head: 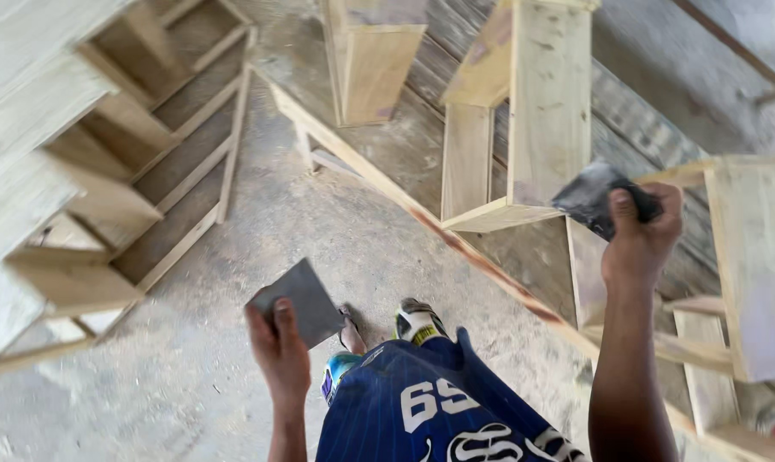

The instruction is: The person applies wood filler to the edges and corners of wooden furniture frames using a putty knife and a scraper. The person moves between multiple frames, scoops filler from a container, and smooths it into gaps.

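My left hand (278, 352) holds a flat grey square scraper blade (300, 300) up over the dusty floor, thumb on its near edge. My right hand (642, 235) grips a dark putty knife (591, 198) whose blade touches the lower corner of a pale wooden stool frame (548, 111) lying on the bench. The blade looks smeared with grey filler.
A long wooden bench (456, 239) runs diagonally, bearing several unfinished pale wood stools (751, 257). A slatted wooden rack (122, 171) stands at the left. My foot in a sandal (418, 321) rests on the concrete floor (191, 385) below.
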